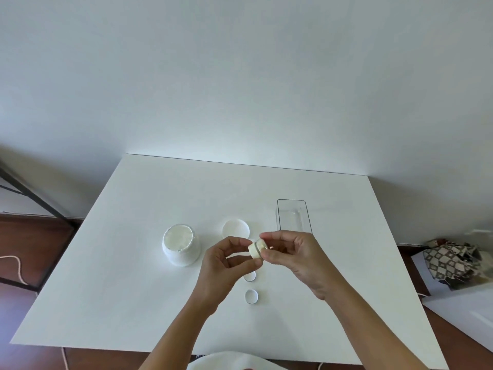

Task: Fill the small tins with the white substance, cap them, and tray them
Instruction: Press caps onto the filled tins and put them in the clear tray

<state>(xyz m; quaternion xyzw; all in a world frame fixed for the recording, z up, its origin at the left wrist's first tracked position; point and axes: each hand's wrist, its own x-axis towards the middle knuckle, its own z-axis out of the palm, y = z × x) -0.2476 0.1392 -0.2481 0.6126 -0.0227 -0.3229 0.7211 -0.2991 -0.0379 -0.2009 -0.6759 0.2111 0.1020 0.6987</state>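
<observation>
Above the middle of the white table [133, 263] both hands hold one small tin [256, 249] tipped on its side. My left hand [226, 265] pinches its cream-coloured end, and my right hand [290, 252] pinches the other end between thumb and fingertips. A large white jar [181, 245] of white substance stands open to the left. Its round white lid [235, 229] lies behind my hands. Two small round tin parts lie on the table below my hands: one [250, 276] partly hidden by my left hand, another [251, 296] nearer me. A clear rectangular tray [293, 214] sits behind my right hand with nothing in it.
A patterned bag [450, 260] lies on the floor to the right beside white boards [469, 316]. A dark metal frame [32, 198] and a white cord [18, 268] are at the left. A white object [229, 361] shows at the bottom edge.
</observation>
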